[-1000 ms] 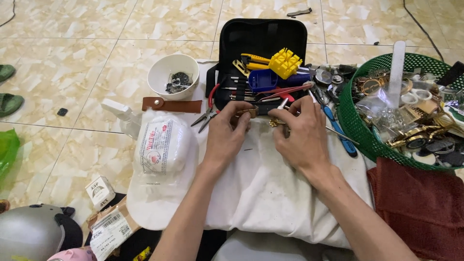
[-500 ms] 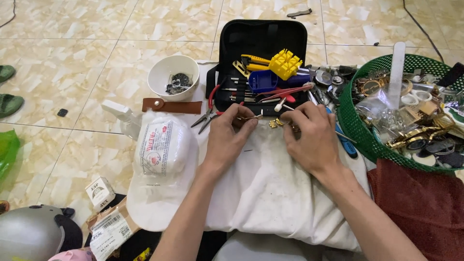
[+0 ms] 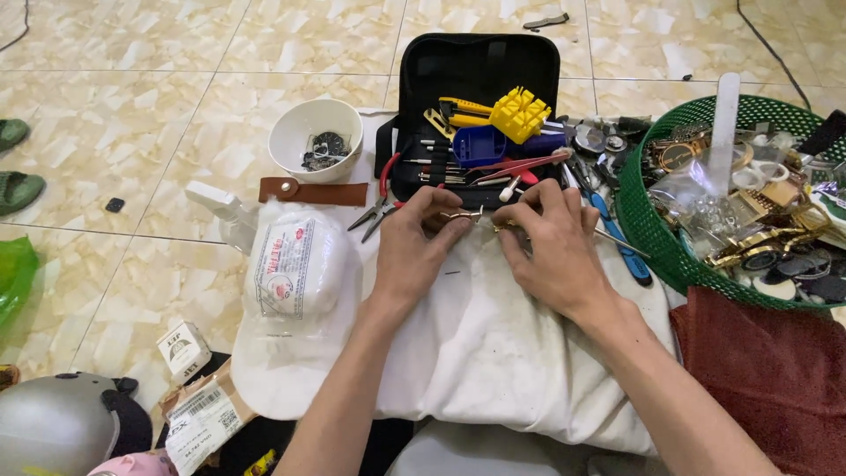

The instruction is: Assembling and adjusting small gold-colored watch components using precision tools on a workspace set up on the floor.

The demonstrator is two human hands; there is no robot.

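Over the white cloth (image 3: pixel 493 353), the left hand (image 3: pixel 414 251) and right hand (image 3: pixel 551 251) each pinch a small metal piece (image 3: pixel 467 214), the black tool case (image 3: pixel 480 70) at twelve o'clock.

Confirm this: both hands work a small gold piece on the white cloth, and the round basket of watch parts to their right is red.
Not quite. The head view shows the left hand and right hand at the small gold piece on the white cloth, but the basket is green.
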